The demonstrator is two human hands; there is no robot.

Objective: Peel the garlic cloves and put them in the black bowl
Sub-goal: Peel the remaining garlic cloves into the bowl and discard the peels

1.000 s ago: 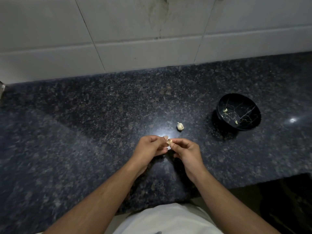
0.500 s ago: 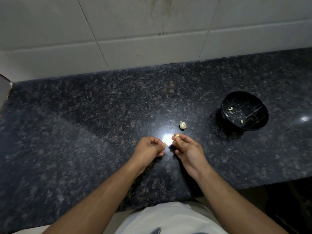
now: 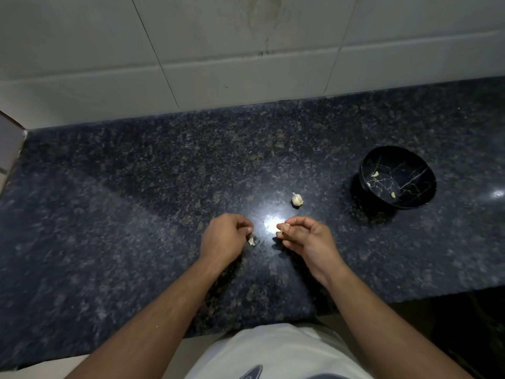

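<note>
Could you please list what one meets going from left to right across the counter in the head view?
Left hand → bit of garlic skin → right hand, pinching a clove → garlic piece → black bowl.

Both forearms (image 3: 153, 318) are bare, no sleeves, watch or rings showing; a white garment (image 3: 273, 351) with a dark print covers the torso

Both hands, left hand (image 3: 222, 239) and right hand (image 3: 306, 239), apart (fingers curled), garlic (image 3: 297, 199) beyond.

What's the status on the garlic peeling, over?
Left hand pinching a skin scrap; right hand holding a clove. Garlic piece waits on counter. Black bowl unobstructed.
</note>
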